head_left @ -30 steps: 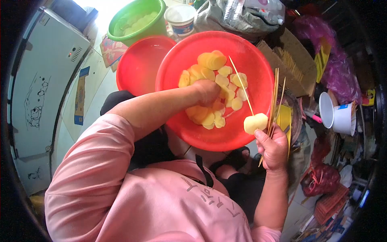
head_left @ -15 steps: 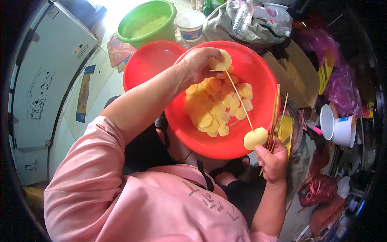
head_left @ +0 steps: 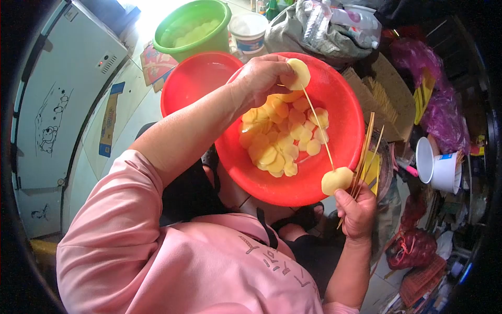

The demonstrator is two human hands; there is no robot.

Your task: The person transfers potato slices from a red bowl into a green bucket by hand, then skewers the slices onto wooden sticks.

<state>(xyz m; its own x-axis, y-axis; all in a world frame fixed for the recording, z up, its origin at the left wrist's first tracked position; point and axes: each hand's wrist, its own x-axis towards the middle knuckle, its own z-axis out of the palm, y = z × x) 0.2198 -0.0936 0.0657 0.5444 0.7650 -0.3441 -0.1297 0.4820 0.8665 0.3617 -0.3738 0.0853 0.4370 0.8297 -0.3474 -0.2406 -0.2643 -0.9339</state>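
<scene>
My left hand (head_left: pixel 264 76) pinches a round pale-yellow slice (head_left: pixel 296 75) above the far side of a red basin (head_left: pixel 282 191). A thin wooden skewer (head_left: pixel 318 125) runs from that slice down to a second slice (head_left: pixel 337 181) near the basin's right front rim. My right hand (head_left: pixel 356 209) grips this second slice between thumb and fingers, along with several upright bare sticks (head_left: pixel 368 149). Beneath the skewer, many thin yellow slices (head_left: pixel 269 152) lie piled in the basin.
Another red basin (head_left: pixel 201 78) stands at the left, with a green tub (head_left: pixel 191 49) behind it. A white bucket (head_left: pixel 248 32), a grey sack (head_left: pixel 287 31) with plastic bottles, and a cardboard box (head_left: pixel 389 104) of sticks surround the back and right. White cups (head_left: pixel 444 170) lie at far right.
My left hand and its slice have shifted slightly right. The lower slice, the skewer and the bundle of sticks have also moved a little to the right.
</scene>
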